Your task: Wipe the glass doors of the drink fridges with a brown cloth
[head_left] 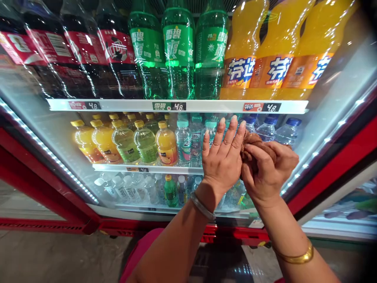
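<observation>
My left hand (222, 155) is stretched out with its fingers apart, palm toward the glass front of a drinks fridge; its thumb is hidden at the cloth. Close beside it, my right hand (268, 173) is closed around a bunched brown cloth (255, 143). The cloth's edge meets the side of my left hand. Behind both hands, bottles stand on the middle shelf (147, 169), among them orange drinks (166, 145) and clear bottles with blue caps (288, 131). Whether my left palm presses on the glass cannot be made out.
Large cola (118, 51), green soda (178, 51) and orange soda bottles (240, 67) fill the top shelf (206, 105). Smaller bottles stand on the bottom shelf. A red frame (338, 169) with light strips borders the fridge. Grey floor (59, 255) lies below.
</observation>
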The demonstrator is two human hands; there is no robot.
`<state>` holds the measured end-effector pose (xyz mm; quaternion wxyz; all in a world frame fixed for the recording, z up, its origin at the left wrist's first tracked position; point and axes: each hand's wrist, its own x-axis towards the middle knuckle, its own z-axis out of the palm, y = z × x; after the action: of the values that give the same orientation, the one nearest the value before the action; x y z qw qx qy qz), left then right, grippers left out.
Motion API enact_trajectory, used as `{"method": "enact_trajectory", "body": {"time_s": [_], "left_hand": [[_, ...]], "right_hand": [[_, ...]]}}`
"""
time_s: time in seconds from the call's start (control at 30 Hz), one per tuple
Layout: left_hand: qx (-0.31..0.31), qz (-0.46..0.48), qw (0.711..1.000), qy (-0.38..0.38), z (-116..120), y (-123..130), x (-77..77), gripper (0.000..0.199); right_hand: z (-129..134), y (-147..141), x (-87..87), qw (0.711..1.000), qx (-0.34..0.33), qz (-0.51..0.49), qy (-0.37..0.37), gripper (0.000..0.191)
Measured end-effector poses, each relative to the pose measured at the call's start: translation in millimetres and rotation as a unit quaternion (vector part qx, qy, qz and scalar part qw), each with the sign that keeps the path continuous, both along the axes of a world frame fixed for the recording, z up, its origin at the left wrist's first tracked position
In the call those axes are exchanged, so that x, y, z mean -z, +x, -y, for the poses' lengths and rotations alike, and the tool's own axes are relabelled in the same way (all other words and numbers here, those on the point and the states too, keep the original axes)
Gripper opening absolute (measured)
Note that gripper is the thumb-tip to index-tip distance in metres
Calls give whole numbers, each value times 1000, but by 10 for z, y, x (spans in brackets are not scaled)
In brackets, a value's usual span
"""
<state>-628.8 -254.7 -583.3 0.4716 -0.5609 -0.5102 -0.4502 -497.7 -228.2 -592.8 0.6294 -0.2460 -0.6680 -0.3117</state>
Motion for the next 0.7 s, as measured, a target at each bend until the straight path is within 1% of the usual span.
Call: {"method": "enact_trajectory", "body": {"time_s": [0.07, 0.17, 0.23, 0.3, 0.37, 0.43, 0.5, 0.57, 0.63, 0.67, 0.7], "left_hand": [[-6, -9, 1000, -10, 5, -12, 11, 61], [-8, -28, 999, -19, 24, -30, 28, 65], [-5, -30, 999, -18, 31, -33, 35, 65], [-1, -26, 1000, -16, 26, -29, 35, 64], [3, -21, 1000, -16, 13, -24, 29, 65], [6, -19, 1000, -21, 2, -21, 19, 66], [8, -16, 1000, -20, 11, -20, 5, 65], [13, -5, 1000, -26, 49, -19, -12, 62], [16, 0, 999, -51, 113, -22, -26, 59], [13, -6, 998, -66, 148, -28, -29, 59], [5, -16, 997, -79, 181, -42, -29, 60]], "right_hand": [[-40, 30, -100, 1000, 2, -5, 14, 38], [-234, 282, -172, 998, -12, -52, 43, 43], [-357, 460, -137, 993, -34, -99, 51, 42], [-400, 540, -65, 991, -42, -113, 53, 38], [-338, 472, 9, 994, -35, -91, 47, 35], [-202, 275, 61, 997, -32, -56, 30, 34], [-58, 36, 76, 999, -35, -39, 1, 33], [21, -126, 47, 998, -40, -49, -21, 34], [-13, -131, -7, 998, -41, -54, 4, 37], [-73, -76, -33, 998, -36, -55, 25, 37], [-155, 5, -52, 997, -35, -64, 31, 38]]}}
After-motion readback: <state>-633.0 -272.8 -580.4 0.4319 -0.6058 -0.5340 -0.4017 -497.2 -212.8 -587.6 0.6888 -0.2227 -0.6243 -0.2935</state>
